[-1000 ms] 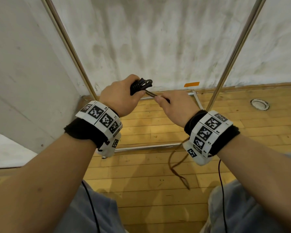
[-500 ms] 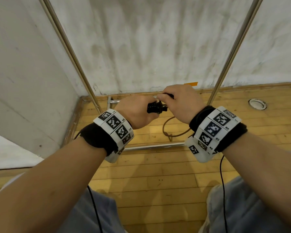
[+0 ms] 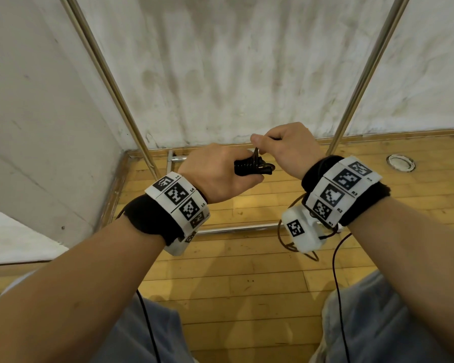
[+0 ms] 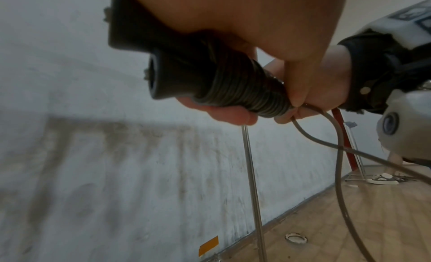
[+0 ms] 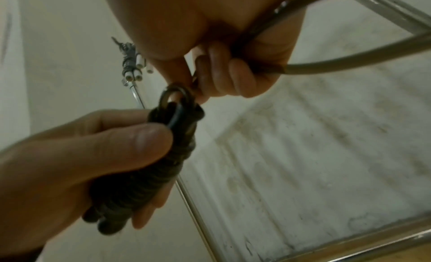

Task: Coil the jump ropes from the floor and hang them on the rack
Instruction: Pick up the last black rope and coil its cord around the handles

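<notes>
My left hand grips the black handles of a jump rope, with dark cord wound tightly round them. My right hand pinches the loose cord right at the end of the winding. The free cord loops down below my right wrist toward the floor. The metal rack's two slanted posts rise on either side of my hands. Another coiled rope with white handles hangs on the rack in the right wrist view.
A stained white wall stands close behind the rack, and a second wall closes the corner at the left. The rack's base bar lies on the wooden floor. A round floor fitting sits at the right. A person's shoes show far off.
My right hand has carried the cord round the handles from below to above them. The dangling loop has grown shorter and now hangs under my right wrist.
</notes>
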`<state>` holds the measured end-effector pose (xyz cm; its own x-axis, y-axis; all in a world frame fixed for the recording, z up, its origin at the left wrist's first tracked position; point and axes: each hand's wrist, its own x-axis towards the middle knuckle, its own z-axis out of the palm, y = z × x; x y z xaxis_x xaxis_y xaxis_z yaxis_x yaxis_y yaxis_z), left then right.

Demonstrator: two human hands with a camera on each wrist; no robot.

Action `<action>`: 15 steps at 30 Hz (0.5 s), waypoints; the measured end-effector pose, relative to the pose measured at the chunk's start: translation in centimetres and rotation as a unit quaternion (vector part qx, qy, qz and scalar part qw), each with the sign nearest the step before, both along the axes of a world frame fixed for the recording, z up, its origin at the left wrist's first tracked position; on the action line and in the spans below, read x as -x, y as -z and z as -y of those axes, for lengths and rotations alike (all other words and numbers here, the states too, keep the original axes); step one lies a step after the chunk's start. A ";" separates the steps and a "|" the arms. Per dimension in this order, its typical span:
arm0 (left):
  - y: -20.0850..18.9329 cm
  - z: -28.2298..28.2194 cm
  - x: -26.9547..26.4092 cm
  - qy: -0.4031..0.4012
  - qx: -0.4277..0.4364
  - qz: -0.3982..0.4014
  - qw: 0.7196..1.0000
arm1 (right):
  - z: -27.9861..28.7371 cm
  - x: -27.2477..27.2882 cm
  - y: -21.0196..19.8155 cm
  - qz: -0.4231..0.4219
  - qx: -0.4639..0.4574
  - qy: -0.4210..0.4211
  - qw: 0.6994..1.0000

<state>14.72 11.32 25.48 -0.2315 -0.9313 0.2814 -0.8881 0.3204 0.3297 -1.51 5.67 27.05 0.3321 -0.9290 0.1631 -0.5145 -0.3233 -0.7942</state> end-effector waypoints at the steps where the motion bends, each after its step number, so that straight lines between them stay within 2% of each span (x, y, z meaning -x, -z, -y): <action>1: -0.2 -0.1 0.0 0.003 -0.001 -0.010 1.000 | 0.0 0.1 -0.1 0.014 -0.025 -0.007 1.000; 5: -0.7 -0.4 0.1 0.004 -0.024 -0.070 0.997 | 0.4 0.4 -0.4 0.118 -0.123 -0.041 0.985; 11: -1.5 -0.5 0.9 -0.032 -0.058 -0.250 0.966 | 0.3 -0.4 0.8 0.246 -0.196 -0.071 0.947; 13: -1.7 -0.5 1.0 -0.047 -0.056 -0.271 0.960 | 0.1 -1.0 1.1 0.249 -0.190 -0.048 0.948; 15: -1.7 -0.3 0.9 -0.075 -0.043 -0.278 0.957 | -0.4 -1.5 1.3 0.177 -0.111 -0.019 0.978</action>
